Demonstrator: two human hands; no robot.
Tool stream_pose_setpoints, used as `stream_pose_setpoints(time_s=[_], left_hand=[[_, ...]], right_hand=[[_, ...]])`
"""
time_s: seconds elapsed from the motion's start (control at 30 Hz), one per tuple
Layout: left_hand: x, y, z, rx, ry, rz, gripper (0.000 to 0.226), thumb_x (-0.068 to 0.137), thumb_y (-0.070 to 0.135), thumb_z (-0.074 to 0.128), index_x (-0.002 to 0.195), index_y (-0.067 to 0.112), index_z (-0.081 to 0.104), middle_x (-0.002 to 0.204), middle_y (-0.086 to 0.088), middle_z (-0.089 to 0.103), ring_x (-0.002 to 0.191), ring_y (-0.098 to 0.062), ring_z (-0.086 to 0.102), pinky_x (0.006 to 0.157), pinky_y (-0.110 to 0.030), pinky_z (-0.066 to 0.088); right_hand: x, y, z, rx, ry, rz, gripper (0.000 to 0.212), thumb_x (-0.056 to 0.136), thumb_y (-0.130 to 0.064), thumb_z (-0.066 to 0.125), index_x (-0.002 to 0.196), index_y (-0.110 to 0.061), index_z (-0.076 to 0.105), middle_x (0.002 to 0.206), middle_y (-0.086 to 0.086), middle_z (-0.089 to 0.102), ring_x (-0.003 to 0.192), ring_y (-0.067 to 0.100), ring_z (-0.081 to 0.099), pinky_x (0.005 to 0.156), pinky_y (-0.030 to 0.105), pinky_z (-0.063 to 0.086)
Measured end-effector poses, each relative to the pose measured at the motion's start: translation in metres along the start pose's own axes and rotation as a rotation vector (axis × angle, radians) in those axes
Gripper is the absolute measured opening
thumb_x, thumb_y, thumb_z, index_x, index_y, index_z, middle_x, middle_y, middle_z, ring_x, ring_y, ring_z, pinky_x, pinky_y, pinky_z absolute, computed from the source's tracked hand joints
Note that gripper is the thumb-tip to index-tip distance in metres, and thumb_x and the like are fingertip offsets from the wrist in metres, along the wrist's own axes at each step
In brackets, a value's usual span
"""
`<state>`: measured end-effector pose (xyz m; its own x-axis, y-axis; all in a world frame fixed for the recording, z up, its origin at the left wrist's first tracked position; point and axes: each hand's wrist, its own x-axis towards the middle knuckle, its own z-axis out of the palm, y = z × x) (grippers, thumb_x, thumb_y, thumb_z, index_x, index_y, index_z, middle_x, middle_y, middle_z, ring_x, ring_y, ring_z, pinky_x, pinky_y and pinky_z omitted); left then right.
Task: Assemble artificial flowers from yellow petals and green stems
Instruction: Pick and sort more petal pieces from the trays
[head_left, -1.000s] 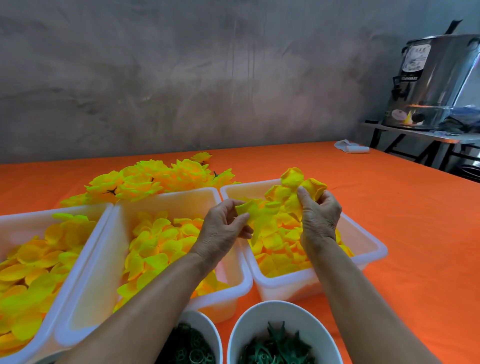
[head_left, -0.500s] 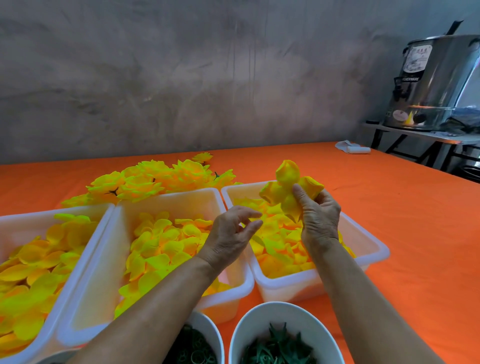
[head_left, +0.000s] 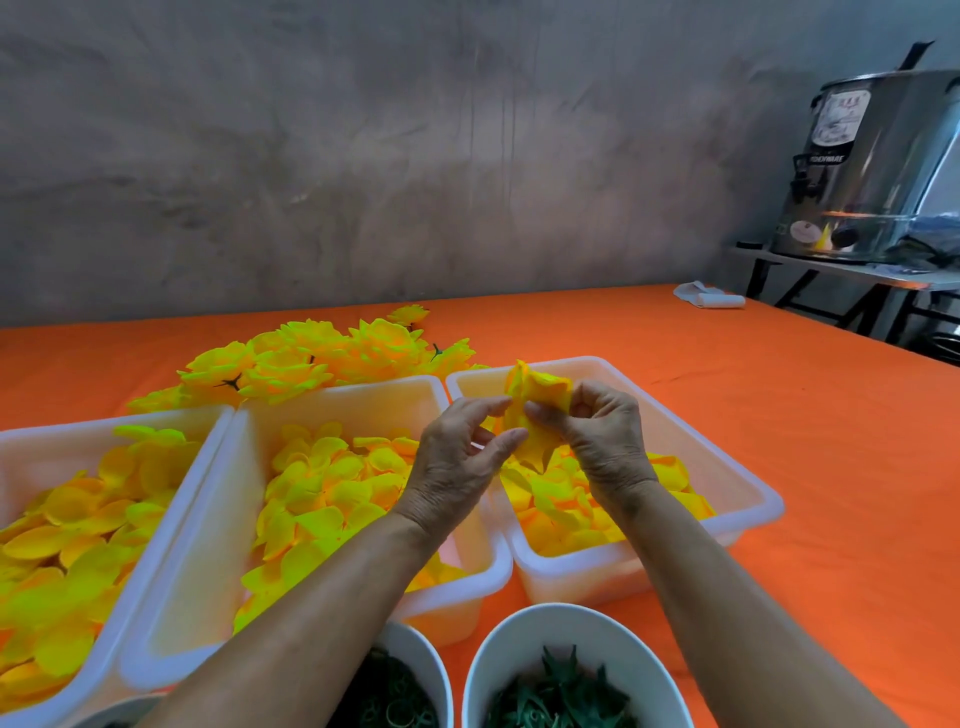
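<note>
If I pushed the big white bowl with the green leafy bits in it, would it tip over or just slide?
Probably slide. The white bowl looks wide and rounded, which suggests it stands steady on the orange tablecloth. The green pieces inside look thin and light, so it likely moves with a gentle push, though cloth may drag on it a little.

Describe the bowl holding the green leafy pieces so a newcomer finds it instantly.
Start at the orange table and its row of three white trays of yellow petals. Nearer the person stand white round bowls; take the right-hand bowl, below the right forearm. It holds spiky dark green leaf pieces, while the bowl to its left holds green rings.
</note>
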<state>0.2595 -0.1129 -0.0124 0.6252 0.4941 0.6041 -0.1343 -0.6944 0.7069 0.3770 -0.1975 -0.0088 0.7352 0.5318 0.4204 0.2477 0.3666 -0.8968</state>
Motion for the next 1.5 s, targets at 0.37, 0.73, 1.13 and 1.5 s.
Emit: stream_pose_setpoints(time_s=[0.37, 0.73, 1.13, 1.5], left_hand=[[-0.001, 0.000, -0.007, -0.013, 0.002, 0.001, 0.051, 0.073, 0.013, 0.078, 0.121, 0.010, 0.060, 0.105, -0.003, 0.062, 0.081, -0.017, 0.062, 0.070, -0.028, 0.055], [-0.001, 0.003, -0.006, -0.266, -0.014, -0.174, 0.033, 0.072, 0.038, 0.068, 0.086, 0.009, 0.070, 0.086, -0.010, 0.073, 0.084, -0.025, 0.070, 0.081, -0.042, 0.056], [0.004, 0.000, -0.013, -0.505, 0.171, -0.399, 0.024, 0.097, 0.003, 0.045, 0.078, 0.006, 0.060, 0.077, -0.014, 0.065, 0.060, -0.016, 0.066, 0.056, -0.024, 0.057], [0.006, -0.003, -0.013, -0.461, 0.249, -0.389, 0.020, 0.097, 0.002, 0.044, 0.081, 0.000, 0.055, 0.087, -0.022, 0.059, 0.076, -0.037, 0.064, 0.052, -0.018, 0.053]], right_hand=[[-0.003, -0.003, -0.001, 0.161, -0.275, 0.128, 0.031, 0.066, -0.007, 0.071, 0.096, 0.001, 0.070, 0.084, 0.008, 0.072, 0.077, 0.019, 0.066, 0.074, 0.033, 0.058], [-0.008, -0.002, 0.007, -0.134, -0.233, -0.082, 0.036, 0.073, 0.009, 0.072, 0.054, -0.004, 0.044, 0.047, 0.004, 0.049, 0.048, 0.012, 0.044, 0.050, 0.026, 0.039], [-0.004, -0.009, 0.001, 0.088, -0.155, 0.217, 0.002, 0.081, -0.008, 0.065, 0.082, -0.007, 0.067, 0.060, -0.001, 0.069, 0.049, 0.008, 0.062, 0.049, 0.019, 0.050], [0.006, 0.001, -0.005, -0.138, 0.167, 0.211, 0.024, 0.091, -0.013, 0.059, 0.068, -0.015, 0.061, 0.054, 0.001, 0.053, 0.042, 0.009, 0.042, 0.045, 0.023, 0.037]])
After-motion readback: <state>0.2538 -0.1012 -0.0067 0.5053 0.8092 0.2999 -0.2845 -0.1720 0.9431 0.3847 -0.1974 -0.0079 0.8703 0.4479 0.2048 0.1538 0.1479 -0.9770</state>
